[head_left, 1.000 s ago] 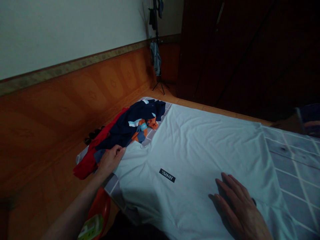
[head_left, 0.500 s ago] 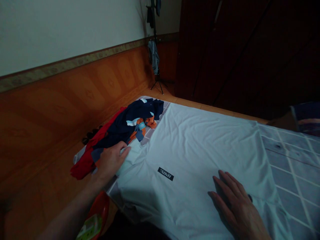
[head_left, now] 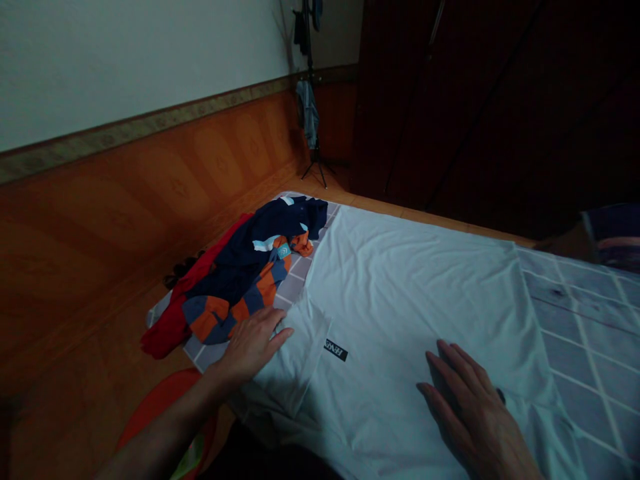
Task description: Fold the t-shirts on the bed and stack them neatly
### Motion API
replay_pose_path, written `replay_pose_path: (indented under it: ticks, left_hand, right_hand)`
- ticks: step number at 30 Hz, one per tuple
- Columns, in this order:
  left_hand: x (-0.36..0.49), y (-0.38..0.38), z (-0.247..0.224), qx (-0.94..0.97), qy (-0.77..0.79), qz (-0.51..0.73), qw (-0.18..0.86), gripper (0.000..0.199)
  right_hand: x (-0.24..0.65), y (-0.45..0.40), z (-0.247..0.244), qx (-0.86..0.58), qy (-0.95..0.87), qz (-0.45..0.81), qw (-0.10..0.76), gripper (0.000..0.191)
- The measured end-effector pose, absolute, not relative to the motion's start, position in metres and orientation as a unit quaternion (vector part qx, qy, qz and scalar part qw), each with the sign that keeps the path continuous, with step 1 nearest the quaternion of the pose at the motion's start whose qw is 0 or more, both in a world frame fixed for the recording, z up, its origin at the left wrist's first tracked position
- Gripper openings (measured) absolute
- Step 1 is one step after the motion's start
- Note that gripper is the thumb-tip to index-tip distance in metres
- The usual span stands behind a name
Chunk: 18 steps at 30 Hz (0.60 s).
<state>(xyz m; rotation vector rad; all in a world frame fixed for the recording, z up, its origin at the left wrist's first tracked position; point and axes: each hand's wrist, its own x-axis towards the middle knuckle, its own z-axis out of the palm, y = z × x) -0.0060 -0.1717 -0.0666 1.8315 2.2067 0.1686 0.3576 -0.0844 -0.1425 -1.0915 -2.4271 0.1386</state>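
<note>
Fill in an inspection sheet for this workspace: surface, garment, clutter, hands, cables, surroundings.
Surface: grey cloth with white grid lines, partly covered by clothing.
Garment: pale fabric T-shirt, spread out, wrinkled; a folded flap overlaps one end of its black lettered label.
Clutter: red cloth garment, navy cloth garment and orange-and-grey striped cloth garment, heaped left; rounded orange-red item below, partly hidden.
Hands: left hand touches the flap; right hand lies open over the shirt.
Cables: nothing seen.
Surroundings: black tripod-legged stand with hanging clothes, dark brown cabinet, orange patterned lower wall.
</note>
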Motion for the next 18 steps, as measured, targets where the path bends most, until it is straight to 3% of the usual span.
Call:
replay_pose_path:
  ticks: [5,11,18]
  left_hand:
    - [-0.017,-0.17,-0.08,0.608,0.783,0.063,0.117,0.023]
    - [-0.028,-0.173,-0.083,0.538,0.815,0.117,0.182,0.026]
    - [-0.03,-0.176,-0.09,0.523,0.832,0.044,0.18,0.024]
  right_hand:
    - [0.358,-0.084,-0.144,-0.397,-0.886,0.05,0.235,0.044]
    - [0.358,-0.084,-0.145,-0.393,-0.885,0.052,0.244,0.043]
    - [0.36,-0.084,-0.146,-0.395,-0.888,0.044,0.233,0.044]
